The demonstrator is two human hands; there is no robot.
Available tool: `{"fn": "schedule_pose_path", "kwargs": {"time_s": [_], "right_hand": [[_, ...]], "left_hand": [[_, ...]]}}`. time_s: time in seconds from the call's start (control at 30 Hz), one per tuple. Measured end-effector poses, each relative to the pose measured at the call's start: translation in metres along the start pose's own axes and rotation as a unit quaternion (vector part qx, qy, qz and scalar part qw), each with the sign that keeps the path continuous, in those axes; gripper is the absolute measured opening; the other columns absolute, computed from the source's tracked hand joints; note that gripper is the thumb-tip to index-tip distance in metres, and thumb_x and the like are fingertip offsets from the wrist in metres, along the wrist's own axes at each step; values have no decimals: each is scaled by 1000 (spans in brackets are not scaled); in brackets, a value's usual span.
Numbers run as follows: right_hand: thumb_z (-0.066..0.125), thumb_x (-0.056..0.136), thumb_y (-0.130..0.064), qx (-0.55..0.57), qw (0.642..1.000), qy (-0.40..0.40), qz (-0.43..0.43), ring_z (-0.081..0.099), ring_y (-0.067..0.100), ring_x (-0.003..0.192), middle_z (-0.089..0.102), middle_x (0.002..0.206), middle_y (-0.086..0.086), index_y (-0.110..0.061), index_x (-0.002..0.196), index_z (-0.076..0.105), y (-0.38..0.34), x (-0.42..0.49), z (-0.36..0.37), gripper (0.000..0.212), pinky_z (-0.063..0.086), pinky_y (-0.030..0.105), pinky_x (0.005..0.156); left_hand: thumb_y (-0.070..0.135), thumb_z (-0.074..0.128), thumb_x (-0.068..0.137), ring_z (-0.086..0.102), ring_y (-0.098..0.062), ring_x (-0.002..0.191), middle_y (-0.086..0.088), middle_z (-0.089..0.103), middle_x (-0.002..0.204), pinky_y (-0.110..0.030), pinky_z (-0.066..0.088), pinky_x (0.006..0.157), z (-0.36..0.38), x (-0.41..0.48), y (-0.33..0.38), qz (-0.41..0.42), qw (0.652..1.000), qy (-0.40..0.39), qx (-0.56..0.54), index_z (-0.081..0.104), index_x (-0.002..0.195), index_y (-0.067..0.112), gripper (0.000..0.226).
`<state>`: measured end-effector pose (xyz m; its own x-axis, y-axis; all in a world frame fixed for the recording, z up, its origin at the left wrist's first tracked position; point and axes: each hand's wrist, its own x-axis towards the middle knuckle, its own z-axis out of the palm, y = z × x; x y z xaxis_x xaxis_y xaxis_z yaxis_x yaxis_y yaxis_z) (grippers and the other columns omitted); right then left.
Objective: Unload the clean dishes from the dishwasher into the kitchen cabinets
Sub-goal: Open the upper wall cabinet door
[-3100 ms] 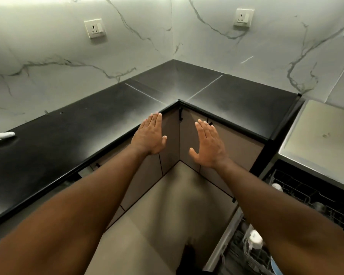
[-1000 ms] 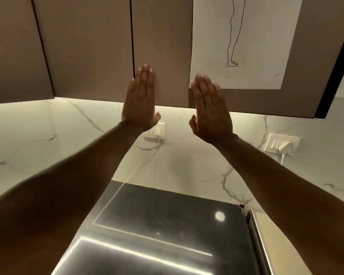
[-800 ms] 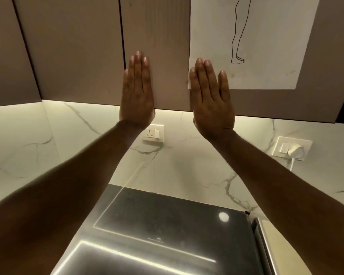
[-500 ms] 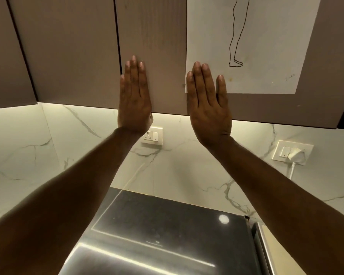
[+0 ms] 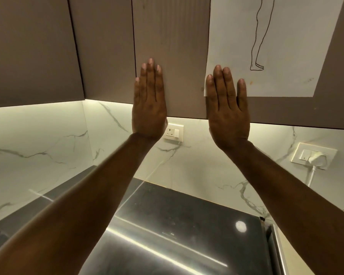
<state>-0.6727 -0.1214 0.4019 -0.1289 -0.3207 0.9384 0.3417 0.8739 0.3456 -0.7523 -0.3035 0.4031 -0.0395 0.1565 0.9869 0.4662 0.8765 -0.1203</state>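
While your left hand [image 5: 149, 102] and right hand [image 5: 227, 108] sit flat, fingers straight, empty, at closed cabinet doors [image 5: 171, 46], dishes and dishwasher out of view. Step, likely: opening cabinet. Next: hook door's lower edge, pull.

Left hand [image 5: 149, 108] and right hand [image 5: 227, 114] raised, seemingly flat.

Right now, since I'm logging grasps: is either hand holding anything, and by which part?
Nothing is held. The left hand and the right hand are both flat, fingers straight, raised before the closed cabinet doors.
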Motion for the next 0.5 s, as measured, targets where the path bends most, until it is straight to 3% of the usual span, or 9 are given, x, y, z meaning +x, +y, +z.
{"fn": "schedule_pose_path", "kwargs": {"time_s": [0.27, 0.4, 0.5], "right_hand": [[11, 101, 1, 73, 997, 4, 31, 28, 37, 144, 32, 154, 21, 2, 147, 33, -7, 2, -51, 51, 24, 53, 117], [34, 93, 12, 95, 994, 18, 43, 24, 38, 145, 29, 154, 23, 2, 147, 27, -8, 1, -72, 56, 20, 53, 118], [50, 90, 10, 115, 991, 31, 56, 24, 37, 144, 30, 153, 23, 0, 147, 24, -6, 2, -92, 63, 21, 51, 118]], "left_hand": [[10, 58, 88, 15, -37, 149, -23, 19, 159, -45, 12, 123, -81, -7, -22, 99, 995, -21, 8, 21, 152, -2, 75], [-7, 52, 89, 18, -37, 148, -22, 22, 159, -46, 13, 122, -118, -12, -46, 178, 984, -17, -25, 21, 152, 0, 71], [-16, 50, 88, 17, -41, 146, -24, 24, 157, -44, 7, 123, -142, -14, -46, 228, 972, -14, -59, 26, 151, -1, 69]]}}
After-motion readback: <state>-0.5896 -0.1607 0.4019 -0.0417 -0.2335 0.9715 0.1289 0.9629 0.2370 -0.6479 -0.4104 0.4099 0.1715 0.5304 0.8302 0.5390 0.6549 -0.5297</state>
